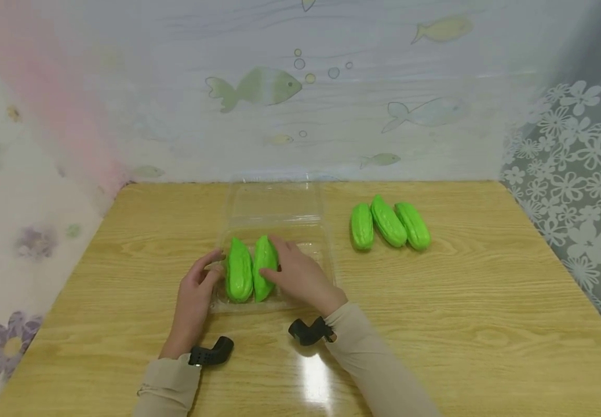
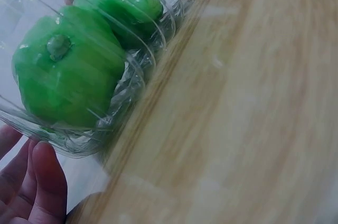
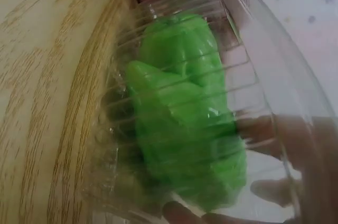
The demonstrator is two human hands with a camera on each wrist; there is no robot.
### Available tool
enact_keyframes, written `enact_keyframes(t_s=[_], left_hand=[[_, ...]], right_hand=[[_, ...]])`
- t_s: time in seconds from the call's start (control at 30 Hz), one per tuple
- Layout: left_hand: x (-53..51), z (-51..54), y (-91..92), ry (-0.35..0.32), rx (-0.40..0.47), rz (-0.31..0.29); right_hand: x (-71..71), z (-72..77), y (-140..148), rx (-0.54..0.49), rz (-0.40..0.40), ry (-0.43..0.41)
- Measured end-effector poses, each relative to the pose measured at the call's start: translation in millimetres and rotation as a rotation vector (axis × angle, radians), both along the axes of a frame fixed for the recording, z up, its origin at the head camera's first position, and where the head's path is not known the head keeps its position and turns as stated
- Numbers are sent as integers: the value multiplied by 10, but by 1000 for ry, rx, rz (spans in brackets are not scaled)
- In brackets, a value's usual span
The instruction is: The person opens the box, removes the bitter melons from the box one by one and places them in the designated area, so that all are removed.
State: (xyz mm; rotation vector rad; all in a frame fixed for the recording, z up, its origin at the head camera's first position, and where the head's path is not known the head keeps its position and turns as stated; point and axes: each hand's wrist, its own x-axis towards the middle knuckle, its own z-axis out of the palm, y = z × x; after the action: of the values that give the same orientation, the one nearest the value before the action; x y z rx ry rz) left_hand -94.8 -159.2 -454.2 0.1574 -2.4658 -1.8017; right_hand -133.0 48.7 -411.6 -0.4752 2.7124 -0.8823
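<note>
Two bright green ridged vegetable-shaped pieces lie side by side in a clear plastic container (image 1: 306,233). My right hand (image 1: 308,278) grips the right piece (image 1: 265,275), its thumb on top and its fingers at the far right side; through the plastic, fingers (image 3: 264,129) show beside the green pieces (image 3: 179,123) in the right wrist view. At the container's left edge, my left hand (image 1: 196,295) rests with bent, spread fingers beside the left piece (image 1: 239,275). The left wrist view shows that hand (image 2: 34,182) outside the wall, below a green piece (image 2: 68,71).
Three more green pieces (image 1: 389,223) lie together on the wooden table (image 1: 462,307), to the right of the container. The container's raised transparent lid (image 1: 276,200) stands at its far side, near the painted wall (image 1: 342,139). Each wrist wears a black strap device (image 1: 308,331).
</note>
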Motion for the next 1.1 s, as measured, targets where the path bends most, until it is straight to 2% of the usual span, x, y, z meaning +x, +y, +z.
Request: enact_keyframes(t_s=[0.1,0.33,0.77,1.1], left_hand=[[4,3,2,-6,2,4],[5,2,-3,-10,13,17],[2,15,-9,-39,10,6],[-8,30,5,-28,6,17]], right_hand=[[-7,-25,-6,-24,18,1],[-25,-95,-19,-52,113,-4],[-42,-68,-15,-96,95,0],[-44,-19,17,-219,115,-31]])
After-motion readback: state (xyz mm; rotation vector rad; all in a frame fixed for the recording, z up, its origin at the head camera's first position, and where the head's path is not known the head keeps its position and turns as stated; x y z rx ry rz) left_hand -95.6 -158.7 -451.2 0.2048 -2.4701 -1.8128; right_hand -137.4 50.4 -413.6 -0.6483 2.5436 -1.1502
